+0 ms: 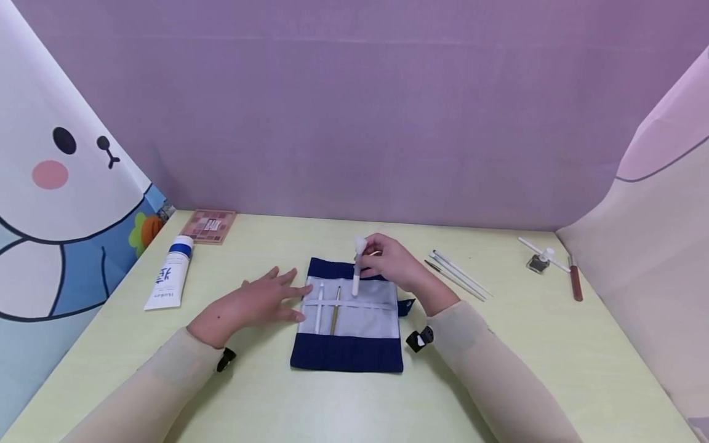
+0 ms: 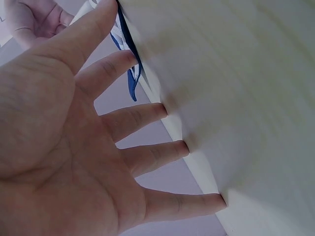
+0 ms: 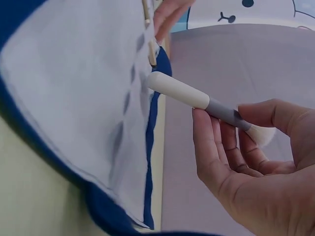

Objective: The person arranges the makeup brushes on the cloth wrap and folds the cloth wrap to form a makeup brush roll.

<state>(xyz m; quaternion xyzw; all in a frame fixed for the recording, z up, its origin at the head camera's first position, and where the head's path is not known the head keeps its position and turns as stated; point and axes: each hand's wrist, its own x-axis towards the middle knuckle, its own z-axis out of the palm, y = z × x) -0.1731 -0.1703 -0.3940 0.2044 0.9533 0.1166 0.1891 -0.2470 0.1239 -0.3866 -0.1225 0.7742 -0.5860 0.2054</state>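
A navy-edged fabric brush roll [image 1: 346, 354] lies unfolded on the table, its pale grey inside facing up. Across it runs a band that holds a white stick [image 1: 318, 314] and a gold-brown slim brush [image 1: 335, 314]. My right hand [image 1: 390, 261] pinches a makeup brush [image 3: 179, 91] between thumb and fingers above the roll. The brush has a white handle, grey ferrule and pale bristles; its handle end points down toward the band. My left hand [image 1: 266, 299], fingers spread, rests at the roll's left edge; in the left wrist view its fingertips [image 2: 179, 147] touch the table.
Right of the roll lie several slim brushes [image 1: 456, 274]. Farther right are a small dark glass bottle [image 1: 538, 263], a white stick [image 1: 528, 245] and a brown-handled tool [image 1: 576, 283]. At left are a white tube [image 1: 168, 277] and a pink checkered palette [image 1: 213, 226]. A purple curtain [image 1: 354, 123] hangs behind.
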